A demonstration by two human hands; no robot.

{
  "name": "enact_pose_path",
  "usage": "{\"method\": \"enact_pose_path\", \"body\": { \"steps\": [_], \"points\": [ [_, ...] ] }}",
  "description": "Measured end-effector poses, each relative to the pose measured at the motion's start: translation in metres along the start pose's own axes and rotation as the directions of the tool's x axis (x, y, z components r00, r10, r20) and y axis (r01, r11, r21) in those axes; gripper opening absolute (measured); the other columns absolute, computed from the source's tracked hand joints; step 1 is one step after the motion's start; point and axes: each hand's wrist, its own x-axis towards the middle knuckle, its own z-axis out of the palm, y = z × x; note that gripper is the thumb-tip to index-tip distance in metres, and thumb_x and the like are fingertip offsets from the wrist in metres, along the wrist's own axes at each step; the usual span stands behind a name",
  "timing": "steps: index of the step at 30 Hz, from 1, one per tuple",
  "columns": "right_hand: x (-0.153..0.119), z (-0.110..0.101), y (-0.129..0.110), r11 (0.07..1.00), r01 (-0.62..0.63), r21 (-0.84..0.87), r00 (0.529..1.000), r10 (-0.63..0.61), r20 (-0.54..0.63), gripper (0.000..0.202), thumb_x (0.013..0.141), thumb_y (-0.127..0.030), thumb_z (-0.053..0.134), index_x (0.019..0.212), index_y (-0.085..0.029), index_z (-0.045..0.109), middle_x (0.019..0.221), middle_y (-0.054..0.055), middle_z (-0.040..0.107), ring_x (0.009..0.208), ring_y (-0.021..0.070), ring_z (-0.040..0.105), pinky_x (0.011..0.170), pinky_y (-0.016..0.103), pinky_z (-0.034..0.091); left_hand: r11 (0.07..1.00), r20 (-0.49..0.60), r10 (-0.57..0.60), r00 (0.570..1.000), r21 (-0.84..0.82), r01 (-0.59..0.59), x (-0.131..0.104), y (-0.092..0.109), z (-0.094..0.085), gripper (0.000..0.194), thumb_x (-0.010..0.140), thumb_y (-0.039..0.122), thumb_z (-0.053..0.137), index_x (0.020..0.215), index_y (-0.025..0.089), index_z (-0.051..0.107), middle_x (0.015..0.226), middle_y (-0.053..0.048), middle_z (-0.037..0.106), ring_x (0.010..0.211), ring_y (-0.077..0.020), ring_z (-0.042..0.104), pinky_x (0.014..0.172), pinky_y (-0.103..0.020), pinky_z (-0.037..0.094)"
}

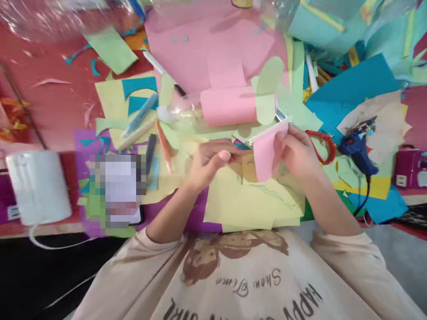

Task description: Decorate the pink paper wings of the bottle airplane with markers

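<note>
A curved piece of pink paper (265,153) hangs from my right hand (298,151), pinched between thumb and fingers at its right edge. Left of it, my left hand (213,162) has its fingers stretched towards the paper and apart from it, with nothing visible in the grasp. Under both hands lies a pale yellow sheet (233,200) with pencil lines drawn on it. Just beyond is a rolled pink paper (230,106), with a light green rounded cutout (268,89) against its right end. Scissors with red handles (328,149) lie beside my right hand, their blades partly hidden.
A blue glue gun (358,146) with a cord rests at the right. Several markers, among them a blue one (142,114) and an orange one (164,146), lie at the left. A blurred-out phone (122,191) and a white box (39,186) with a cable are farther left.
</note>
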Motion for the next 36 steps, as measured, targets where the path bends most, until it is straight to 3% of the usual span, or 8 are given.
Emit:
{"method": "enact_pose_path", "body": {
  "steps": [4,7,10,13,21,24,31,36],
  "points": [
    [-0.001,-0.012,-0.007,0.985,-0.052,-0.167,0.995,0.064,0.070,0.013,0.071,-0.034,0.074,0.074,-0.022,0.070,0.074,-0.002,0.066,0.066,0.0127,0.059,0.058,0.024,0.045,0.925,-0.388,0.247,0.888,0.366,-0.097,0.007,0.008,-0.017,0.036,0.096,0.042,0.046,0.080,0.026,0.074,0.068,0.002,0.067,0.062,-0.0113,0.060,0.062,-0.030,0.048],
    [-0.006,-0.013,-0.013,0.956,-0.118,-0.270,0.981,0.154,0.116,0.016,0.072,-0.038,0.074,0.073,-0.022,0.071,0.069,-0.001,0.065,0.060,0.0126,0.058,0.051,0.024,0.042,0.651,-0.299,0.472,0.830,0.752,-0.099,0.012,0.005,-0.043,0.018,0.093,0.035,0.054,0.099,0.029,0.070,0.098,0.002,0.071,0.096,-0.0174,0.063,0.091,-0.042,0.047],
    [-0.010,-0.011,-0.020,0.932,-0.158,-0.325,0.966,0.214,0.145,0.017,0.075,-0.039,0.072,0.073,-0.022,0.071,0.065,-0.001,0.064,0.054,0.0118,0.057,0.044,0.023,0.038,0.465,-0.237,0.270,0.933,0.881,0.089,0.015,0.000,-0.063,0.053,0.084,0.039,0.065,0.134,0.033,0.048,0.144,0.005,0.048,0.138,-0.0282,0.035,0.116,-0.059,0.021],
    [-0.013,-0.010,-0.023,0.920,-0.185,-0.345,0.953,0.254,0.166,0.018,0.077,-0.039,0.070,0.075,-0.022,0.071,0.064,-0.001,0.064,0.051,0.0119,0.058,0.041,0.023,0.037,0.411,-0.244,0.072,0.967,0.891,0.194,0.015,0.003,-0.065,0.067,0.083,0.044,0.064,0.142,0.032,0.035,0.142,0.001,0.049,0.136,-0.0312,0.039,0.117,-0.066,0.010],
    [-0.011,-0.018,-0.025,0.909,-0.216,-0.355,0.922,0.310,0.233,0.017,0.080,-0.039,0.066,0.076,-0.023,0.067,0.065,-0.002,0.062,0.051,0.0115,0.056,0.041,0.023,0.037,0.207,-0.179,-0.096,0.979,0.958,0.196,0.002,0.040,-0.035,0.052,0.079,0.051,0.066,0.121,0.025,0.052,0.115,-0.008,0.063,0.105,-0.0329,0.061,0.095,-0.055,0.047],
    [-0.008,-0.023,-0.028,0.904,-0.182,-0.386,0.887,0.320,0.332,0.019,0.080,-0.040,0.066,0.073,-0.023,0.067,0.068,-0.001,0.064,0.054,0.0117,0.057,0.045,0.023,0.041,0.192,-0.155,-0.085,0.984,0.967,0.169,-0.008,0.048,-0.020,0.049,0.081,0.051,0.065,0.121,0.028,0.050,0.093,-0.003,0.066,0.090,-0.0288,0.064,0.098,-0.057,0.043],
    [0.000,-0.039,-0.022,0.918,-0.049,-0.394,0.928,0.188,0.322,0.010,0.081,-0.028,0.059,0.082,-0.026,0.069,0.083,-0.001,0.069,0.079,0.0174,0.065,0.066,0.029,0.051,0.357,-0.054,-0.366,0.929,0.914,0.194,-0.011,0.052,-0.011,0.076,0.082,0.055,0.062,0.146,0.032,0.029,0.119,-0.007,0.059,0.086,-0.0233,0.064,0.077,-0.040,0.054],
    [-0.001,-0.035,-0.021,0.938,-0.024,-0.346,0.929,0.149,0.340,0.028,0.078,-0.015,0.047,0.090,-0.024,0.071,0.096,0.002,0.072,0.097,0.0213,0.066,0.083,0.034,0.052,0.545,0.000,-0.324,0.946,0.817,0.187,-0.018,0.041,-0.011,0.052,0.096,0.046,0.041,0.146,0.034,0.031,0.113,-0.005,0.060,0.084,-0.0175,0.065,0.074,-0.033,0.055]
  ]
}}
